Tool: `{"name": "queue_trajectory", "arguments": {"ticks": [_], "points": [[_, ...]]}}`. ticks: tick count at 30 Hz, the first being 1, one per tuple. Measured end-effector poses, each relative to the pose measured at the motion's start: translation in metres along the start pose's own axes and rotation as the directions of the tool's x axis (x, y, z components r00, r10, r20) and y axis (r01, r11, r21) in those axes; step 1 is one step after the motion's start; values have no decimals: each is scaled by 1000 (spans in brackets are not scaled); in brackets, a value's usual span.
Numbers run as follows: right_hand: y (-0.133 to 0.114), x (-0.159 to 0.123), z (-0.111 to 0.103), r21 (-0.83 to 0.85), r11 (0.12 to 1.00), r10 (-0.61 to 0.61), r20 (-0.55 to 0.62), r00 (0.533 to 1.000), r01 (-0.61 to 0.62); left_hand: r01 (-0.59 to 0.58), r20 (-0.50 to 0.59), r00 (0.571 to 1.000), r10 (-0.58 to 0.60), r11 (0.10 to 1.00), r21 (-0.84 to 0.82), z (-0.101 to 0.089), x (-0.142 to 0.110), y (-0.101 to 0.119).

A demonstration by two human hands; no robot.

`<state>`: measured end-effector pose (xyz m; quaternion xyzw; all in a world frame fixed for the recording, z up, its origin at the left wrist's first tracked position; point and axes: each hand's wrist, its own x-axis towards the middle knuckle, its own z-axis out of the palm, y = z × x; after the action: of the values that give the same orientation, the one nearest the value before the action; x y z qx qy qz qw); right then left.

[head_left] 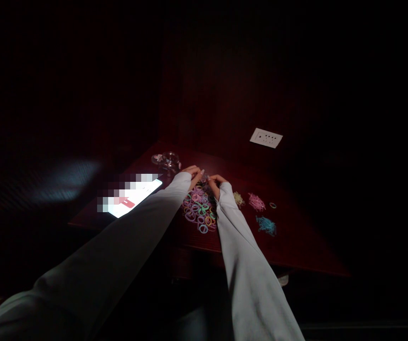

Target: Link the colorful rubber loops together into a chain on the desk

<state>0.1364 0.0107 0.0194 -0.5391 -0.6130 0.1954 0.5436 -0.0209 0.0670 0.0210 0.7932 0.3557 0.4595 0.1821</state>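
Both my arms, in pale grey sleeves, reach out over a dark red-brown table [296,246]. My left hand [194,172] and my right hand [216,182] meet just beyond a loose pile of small coloured rubber bands [200,210]. Fingers of both hands are pinched together on something tiny between them; it is too small and dim to name. Small sorted heaps lie to the right: a yellowish one [239,199], a pink one [257,201] and a blue one [266,225]. A single band [272,205] lies apart.
A lit phone [132,199] lies on the table's left part. A clear glass jar [170,161] stands behind my left hand. A white wall socket plate [266,138] sits on the dark wall. The room around is very dark.
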Motion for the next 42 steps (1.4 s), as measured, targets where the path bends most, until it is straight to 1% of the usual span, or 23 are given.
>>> {"name": "queue_trajectory", "arguments": {"ticks": [4,6,8,10,12,14,17,19,20,22,24,25,27,31,33,36,38,40,42], "points": [[-6,-2,-7,-10,999,-37,-43,998,37,25,29,999,-25,1000,3,-1,-1,0],[-12,-9,-14,-57,996,-69,-71,995,65,26,47,999,-26,1000,-8,-1,-2,0],[-19,-22,-25,-160,980,-134,-95,986,118,44,69,997,-43,999,-12,-2,-3,1],[-23,-41,-42,-320,933,-203,-90,975,165,61,100,993,-60,998,-2,-4,-3,3],[-22,-62,-66,-502,848,-240,-77,968,170,56,143,988,-55,998,1,-6,-3,4],[-17,-84,-97,-663,734,-277,-95,956,146,51,167,985,-53,999,18,-8,-3,6],[-6,-112,-150,-856,511,-279,-72,958,84,26,173,984,-32,999,36,-9,-3,9],[1,-126,-180,-933,358,-280,-70,957,36,13,178,984,-20,999,42,-8,-4,10],[4,-132,-192,-955,296,-284,-69,956,19,15,176,984,-23,999,48,-8,-4,10],[8,-139,-206,-980,199,-275,-54,960,2,22,176,984,-32,998,58,-8,-5,11],[9,-144,-211,-988,156,-253,-27,967,14,20,186,982,-31,998,60,-8,-5,10],[9,-145,-210,-988,156,-240,-15,971,23,19,191,981,-30,998,60,-8,-5,10],[7,-146,-208,-983,184,-219,-16,976,25,18,199,980,-30,998,61,-9,-4,8],[9,-147,-206,-964,264,-188,-71,980,-19,22,200,979,-37,997,77,-9,-4,4],[13,-148,-206,-950,309,-185,-106,977,-44,35,184,982,-49,996,81,-7,-3,1],[15,-146,-203,-918,379,-237,-218,947,-117,71,140,987,-82,994,82,-5,-2,-2],[9,-140,-196,-893,428,-281,-277,919,-139,88,122,988,-99,992,92,-6,-2,-1],[-3,-129,-185,-870,486,-318,-268,909,-87,95,113,988,-106,990,101,-7,-1,1],[-18,-111,-168,-839,543,-360,-193,913,37,112,98,988,-122,988,107,-10,0,3]]}}
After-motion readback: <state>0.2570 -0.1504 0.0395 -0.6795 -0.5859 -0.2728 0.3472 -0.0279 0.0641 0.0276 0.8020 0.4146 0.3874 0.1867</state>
